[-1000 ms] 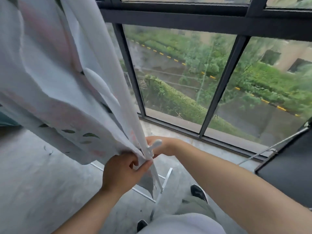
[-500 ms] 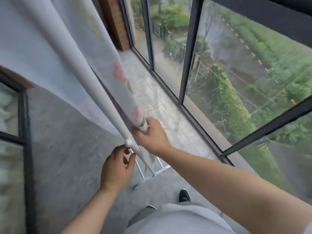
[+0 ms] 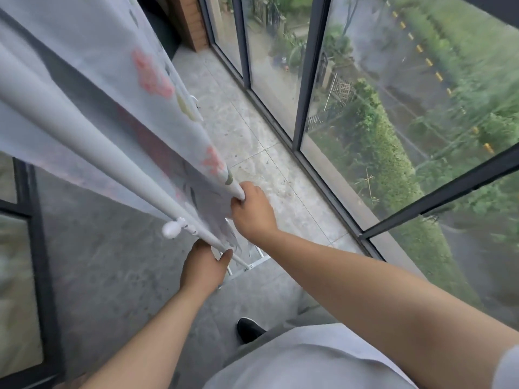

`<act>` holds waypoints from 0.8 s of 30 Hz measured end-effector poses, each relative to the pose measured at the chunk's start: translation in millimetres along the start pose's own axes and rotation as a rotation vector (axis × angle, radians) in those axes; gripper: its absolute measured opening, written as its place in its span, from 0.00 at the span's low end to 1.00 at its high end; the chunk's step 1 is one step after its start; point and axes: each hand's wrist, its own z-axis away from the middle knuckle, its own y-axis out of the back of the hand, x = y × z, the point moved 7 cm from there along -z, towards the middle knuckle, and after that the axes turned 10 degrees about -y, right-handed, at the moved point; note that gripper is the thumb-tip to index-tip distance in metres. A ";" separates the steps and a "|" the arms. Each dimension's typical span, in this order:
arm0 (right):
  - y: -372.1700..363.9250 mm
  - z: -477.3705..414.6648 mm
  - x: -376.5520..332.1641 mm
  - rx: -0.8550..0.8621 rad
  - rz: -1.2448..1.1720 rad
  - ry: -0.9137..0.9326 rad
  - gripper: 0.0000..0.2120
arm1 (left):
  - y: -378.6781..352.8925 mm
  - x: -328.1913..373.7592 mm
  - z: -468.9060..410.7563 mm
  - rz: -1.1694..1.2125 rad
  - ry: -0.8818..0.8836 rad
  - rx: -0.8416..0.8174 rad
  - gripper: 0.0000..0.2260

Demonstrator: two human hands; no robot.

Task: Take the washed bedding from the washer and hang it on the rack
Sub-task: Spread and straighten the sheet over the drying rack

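Head view: right hand (image 3: pixel 252 214), fingers clamped on bedding (image 3: pixel 98 66) edge at rack (image 3: pixel 171 230) end; left hand (image 3: pixel 203 268) under hem, grip unclear.

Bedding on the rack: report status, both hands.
Right hand grips bedding bunched at its near edge. Left hand under the rack rail end, at the hem; grip hidden. Bedding draped over rail. No obstruction seen.

One head-worn camera looks steeply down along the rack (image 3: pixel 112 169) to the floor (image 3: pixel 252 141), window (image 3: pixel 393 108) at right.

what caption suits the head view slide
Right hand grips floral bedding draped on the rack; left hand reaches beneath it.
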 end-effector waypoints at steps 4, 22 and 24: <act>-12.9 -28.4 32.4 -0.248 0.142 -0.012 0.17 | -22.6 -6.7 -4.3 0.015 0.072 -0.009 0.18; 102.3 -201.6 95.2 -0.839 0.647 0.076 0.24 | -141.9 99.2 -53.7 0.967 1.024 0.218 0.08; 102.1 -221.7 88.2 -0.840 0.630 0.053 0.23 | -133.8 107.1 -73.9 0.965 0.997 0.221 0.06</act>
